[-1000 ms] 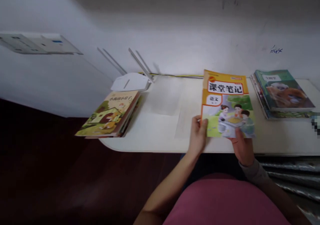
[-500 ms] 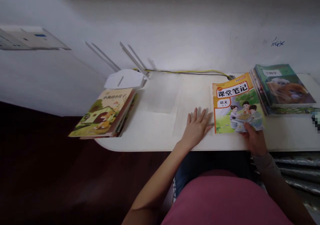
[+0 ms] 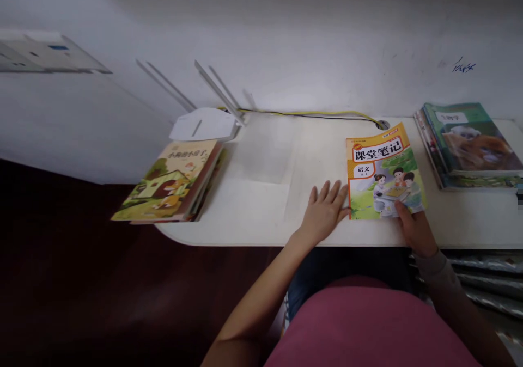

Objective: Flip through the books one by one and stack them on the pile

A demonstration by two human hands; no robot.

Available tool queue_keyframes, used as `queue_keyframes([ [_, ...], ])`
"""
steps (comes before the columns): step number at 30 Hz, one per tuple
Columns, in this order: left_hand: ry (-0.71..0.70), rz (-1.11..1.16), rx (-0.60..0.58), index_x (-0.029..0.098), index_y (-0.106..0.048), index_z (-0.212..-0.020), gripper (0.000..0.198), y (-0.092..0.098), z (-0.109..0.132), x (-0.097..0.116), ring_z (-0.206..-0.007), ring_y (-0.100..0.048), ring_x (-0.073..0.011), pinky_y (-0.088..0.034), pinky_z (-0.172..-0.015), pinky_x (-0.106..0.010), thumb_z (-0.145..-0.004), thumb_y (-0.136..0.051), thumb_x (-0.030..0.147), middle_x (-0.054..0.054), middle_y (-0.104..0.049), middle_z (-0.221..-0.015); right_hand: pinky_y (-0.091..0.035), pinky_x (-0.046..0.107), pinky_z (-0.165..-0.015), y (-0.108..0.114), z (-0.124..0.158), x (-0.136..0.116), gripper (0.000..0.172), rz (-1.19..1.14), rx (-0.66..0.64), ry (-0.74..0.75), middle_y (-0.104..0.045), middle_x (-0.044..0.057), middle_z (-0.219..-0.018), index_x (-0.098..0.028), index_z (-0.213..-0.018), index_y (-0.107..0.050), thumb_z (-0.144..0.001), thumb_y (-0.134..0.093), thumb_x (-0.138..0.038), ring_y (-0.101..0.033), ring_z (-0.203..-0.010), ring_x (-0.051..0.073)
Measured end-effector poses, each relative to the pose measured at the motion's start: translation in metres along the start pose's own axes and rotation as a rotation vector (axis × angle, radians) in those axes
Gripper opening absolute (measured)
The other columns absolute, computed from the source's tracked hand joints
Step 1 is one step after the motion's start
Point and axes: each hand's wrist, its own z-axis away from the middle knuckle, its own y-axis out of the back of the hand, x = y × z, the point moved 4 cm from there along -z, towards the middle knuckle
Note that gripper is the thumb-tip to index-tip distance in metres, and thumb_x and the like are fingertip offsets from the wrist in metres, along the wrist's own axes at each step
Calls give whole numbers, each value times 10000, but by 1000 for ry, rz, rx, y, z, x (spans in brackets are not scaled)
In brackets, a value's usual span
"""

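Note:
An orange and green workbook with cartoon children on its cover lies flat on the white table. My right hand pinches its near right corner, thumb on the cover. My left hand rests flat on the table just left of the book, fingers spread, its fingertips touching the book's left edge.
A stack of picture books overhangs the table's left end. Behind it sits a white router with antennas. Another stack of books lies at the far right. A yellow and black cable runs along the wall.
The workbook went from being held upright in both hands to lying flat on the table. My left hand let go and spread flat beside it; my right hand kept its corner.

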Motion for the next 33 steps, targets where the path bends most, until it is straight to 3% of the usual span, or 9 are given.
queue_keyframes([
  [5, 7, 101, -21, 100, -324, -1471, 686, 2, 0, -29, -1433, -241, -331, -273, -1126, -517, -953, -361, 549, -214, -286, -1534, -336, 512, -1107, 1, -1, 7, 474, -79, -4, -73, -643, 106, -1255, -206, -1185, -629, -782, -662, -453, -535, -1237, 285],
  [8, 106, 85, -8, 54, -339, -1455, 712, 1, 4, -51, -1428, -233, -365, -270, -1120, -527, -944, -389, 548, -249, -288, -1522, -328, 527, -1106, 2, -2, 13, 457, -81, 9, -81, -648, 108, -1245, -203, -1168, -637, -780, -672, -442, -521, -1252, 294],
  [14, 282, -38, 69, 103, -381, -1442, 601, 13, 16, -77, -1435, -226, -360, -175, -1120, -629, -970, -354, 476, -203, -338, -1516, -312, 543, -1113, 2, -1, 10, 441, -2, 7, -96, -659, 119, -1223, -211, -1117, -663, -785, -652, -500, -540, -1232, 307],
  [19, 404, -24, 66, 136, -432, -1414, 480, 22, 35, -107, -1432, -221, -376, -244, -1090, -643, -977, -315, 298, -160, -349, -1523, -346, 543, -1089, 0, -1, -4, 447, 149, 12, 20, -696, 143, -1125, -190, -1050, -686, -806, -590, -553, -552, -1214, 323],
  [22, 401, 31, 12, 160, -448, -1401, 464, 22, 49, -124, -1415, -273, -370, -258, -1081, -647, -977, -313, 292, -143, -374, -1514, -380, 548, -1061, -6, 0, -26, 547, 294, -22, 124, -663, 199, -1178, -130, -1202, -624, -857, -505, -537, -570, -1190, 345],
  [25, 392, 72, -6, 177, -446, -1405, 466, 21, 60, -134, -1412, -279, -368, -259, -1086, -629, -985, -320, 335, -128, -368, -1520, -398, 514, -1067, -24, 1, -60, 647, 413, -89, 263, -531, 203, -1373, -108, -1459, -355, -901, -450, -421, -506, -1273, 324],
  [29, 386, 90, 33, 201, -435, -1417, 473, 18, 66, -137, -1419, -266, -354, -236, -1101, -613, -991, -316, 368, -105, -365, -1526, -278, 528, -1156, -69, 8, -109, 728, 539, -204, 623, -219, 109, -1583, -157, -1537, -119, -878, -423, -220, -229, -1442, 297],
  [33, 373, 74, 74, 208, -436, -1420, 479, 15, 67, -135, -1420, -266, -347, -232, -1103, -611, -993, -304, 378, -100, -378, -1520, -264, 546, -1163, -122, 18, -130, 772, 617, -316, 786, -210, 116, -1585, -141, -1540, -33, -845, -366, -85, -180, -1455, 288],
])
